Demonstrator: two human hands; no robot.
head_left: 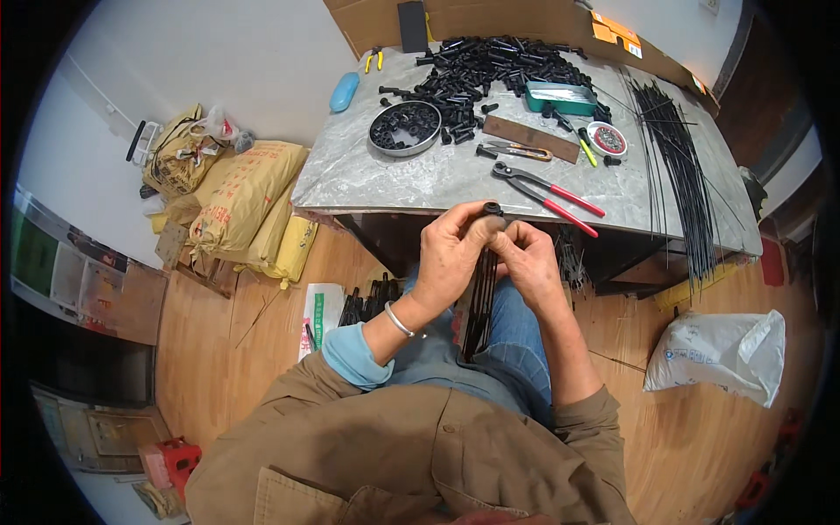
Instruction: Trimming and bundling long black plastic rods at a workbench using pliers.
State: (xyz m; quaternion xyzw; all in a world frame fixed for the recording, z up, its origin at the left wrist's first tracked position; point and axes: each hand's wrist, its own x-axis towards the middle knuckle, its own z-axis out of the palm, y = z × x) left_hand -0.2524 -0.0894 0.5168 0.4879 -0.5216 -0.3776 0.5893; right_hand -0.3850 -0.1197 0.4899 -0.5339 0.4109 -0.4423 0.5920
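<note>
Just past the table's front edge, my left hand (451, 258) and my right hand (532, 267) meet with their fingers closed. Between the fingertips pokes the dark ring-shaped end of a black part (493, 209), with my left hand wrapped about it. My right thumb and fingers pinch at the same spot; what they grip is covered by the fingers. Below the hands, long thin black rods (480, 306) hang down toward my lap. Whether the rods are fixed to the black part cannot be seen.
The grey table (350, 179) holds a heap of black bolts (499, 70), a round tin (404, 129) of black rings, red-handled pincers (547, 197), scissors (521, 150), a teal box (560, 99) and long black wires (678, 166). Stacked sacks (249, 201) stand left; a white bag (717, 354) lies right.
</note>
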